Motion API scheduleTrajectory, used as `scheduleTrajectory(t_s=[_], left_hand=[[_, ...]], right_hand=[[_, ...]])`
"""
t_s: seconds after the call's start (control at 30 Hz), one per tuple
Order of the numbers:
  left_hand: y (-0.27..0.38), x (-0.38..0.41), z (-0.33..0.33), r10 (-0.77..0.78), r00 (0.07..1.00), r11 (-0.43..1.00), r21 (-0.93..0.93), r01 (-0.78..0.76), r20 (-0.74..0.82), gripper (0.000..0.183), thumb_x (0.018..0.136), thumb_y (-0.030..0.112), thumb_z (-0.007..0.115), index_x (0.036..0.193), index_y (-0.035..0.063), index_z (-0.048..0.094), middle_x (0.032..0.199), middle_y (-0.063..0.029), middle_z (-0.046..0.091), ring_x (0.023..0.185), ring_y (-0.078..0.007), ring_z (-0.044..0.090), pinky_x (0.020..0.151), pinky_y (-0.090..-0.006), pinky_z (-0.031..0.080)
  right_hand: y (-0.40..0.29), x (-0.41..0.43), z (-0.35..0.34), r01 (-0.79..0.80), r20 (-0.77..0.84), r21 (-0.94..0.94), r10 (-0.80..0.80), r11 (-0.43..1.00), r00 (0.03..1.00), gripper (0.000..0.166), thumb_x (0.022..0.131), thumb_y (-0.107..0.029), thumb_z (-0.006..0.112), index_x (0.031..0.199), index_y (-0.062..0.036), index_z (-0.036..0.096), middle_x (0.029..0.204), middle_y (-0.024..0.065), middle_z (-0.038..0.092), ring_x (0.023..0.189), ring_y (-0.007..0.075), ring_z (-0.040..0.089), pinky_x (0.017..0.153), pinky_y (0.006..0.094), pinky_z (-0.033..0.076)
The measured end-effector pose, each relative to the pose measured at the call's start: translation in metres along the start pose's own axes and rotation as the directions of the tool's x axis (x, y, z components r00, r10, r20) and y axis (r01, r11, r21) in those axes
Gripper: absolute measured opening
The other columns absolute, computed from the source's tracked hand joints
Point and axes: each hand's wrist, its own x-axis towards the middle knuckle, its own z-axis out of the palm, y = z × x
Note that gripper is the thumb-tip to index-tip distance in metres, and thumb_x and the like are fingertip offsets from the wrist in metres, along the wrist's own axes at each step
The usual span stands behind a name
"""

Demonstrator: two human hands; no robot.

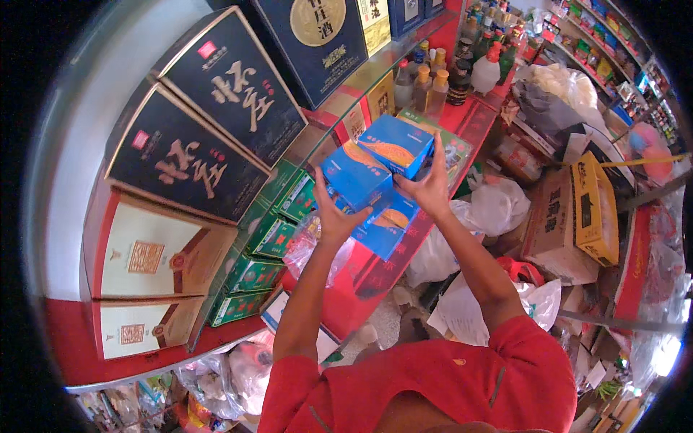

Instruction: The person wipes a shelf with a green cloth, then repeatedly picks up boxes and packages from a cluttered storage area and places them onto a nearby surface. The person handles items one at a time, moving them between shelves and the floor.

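Two blue cardboard boxes with an orange leaf-like print sit side by side under my hands. My left hand grips the nearer-left blue box, fingers along its left side and thumb at its front. My right hand grips the other blue box by its right side, its thumb near the gap between the two. More blue boxes lie below them on the red shelf. Whether the held boxes rest on those is hard to tell. Clear plastic wrap lies crumpled beside my left wrist.
Green cartons stand behind a glass pane at left, beside large dark liquor boxes. Glass bottles crowd the shelf's far end. Plastic bags, a cardboard carton and a yellow box fill the floor at right.
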Motion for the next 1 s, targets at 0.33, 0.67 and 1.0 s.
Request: scheduleTrajectory(t_s=[0.33, 0.67, 1.0], left_hand=[[-0.073, 0.034, 0.03, -0.078, 0.985, 0.985, 0.143, 0.1, -0.154, 0.117, 0.062, 0.008, 0.081, 0.149, 0.0053, 0.002, 0.154, -0.0158, 0.002, 0.139, -0.0351, 0.018, 0.102, -0.0484, 0.038], [-0.06, 0.011, 0.03, -0.13, 0.981, 0.947, 0.274, 0.166, -0.143, 0.116, 0.068, 0.021, 0.079, 0.148, 0.0022, -0.002, 0.152, -0.0263, 0.003, 0.136, -0.0436, 0.023, 0.109, -0.0436, 0.031], [0.197, -0.124, -0.126, 0.438, 0.898, 0.785, -0.469, -0.405, -0.042, 0.022, 0.082, 0.007, 0.069, 0.102, 0.0003, 0.062, 0.09, -0.0068, 0.067, 0.08, -0.0124, 0.063, 0.069, -0.0263, 0.05]], right_hand=[[0.12, 0.031, 0.068, -0.003, 0.176, 0.114, -0.017, 0.994, 0.984, 0.112, 0.063, -0.029, 0.084, 0.145, 0.0037, 0.015, 0.141, 0.0246, 0.032, 0.133, 0.0363, 0.031, 0.109, 0.041, 0.029], [0.129, 0.018, 0.022, 0.109, 0.161, -0.142, -0.086, 0.984, 0.983, 0.064, 0.094, -0.026, 0.056, 0.144, -0.0015, 0.026, 0.143, 0.0196, 0.037, 0.129, 0.0331, 0.04, 0.107, 0.0405, 0.033], [0.006, -0.051, 0.047, 0.236, 0.345, 0.205, -0.295, 0.95, 0.891, 0.044, 0.092, -0.027, 0.056, 0.123, 0.004, 0.053, 0.11, 0.0156, 0.064, 0.096, 0.0236, 0.062, 0.086, 0.0373, 0.049]])
